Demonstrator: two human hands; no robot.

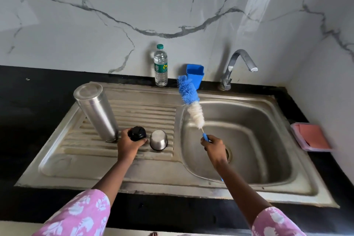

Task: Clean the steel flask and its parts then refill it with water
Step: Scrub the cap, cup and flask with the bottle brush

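The steel flask (97, 111) stands upside down on the ribbed drainboard (145, 113), left of the basin. Its black stopper (137, 133) sits on the drainboard beside it, and my left hand (129, 144) grips it. To the right of the stopper a small steel cup lid (158, 139) stands mouth down. My right hand (214, 147) holds the blue handle of a bottle brush (190, 99), whose blue and white bristles point up and to the left over the basin's left rim.
The steel sink basin (249, 140) lies on the right with a tap (239, 67) behind it. A plastic water bottle (161, 65) and a blue holder (195, 73) stand at the back wall. A pink container (311, 137) sits on the black counter at right.
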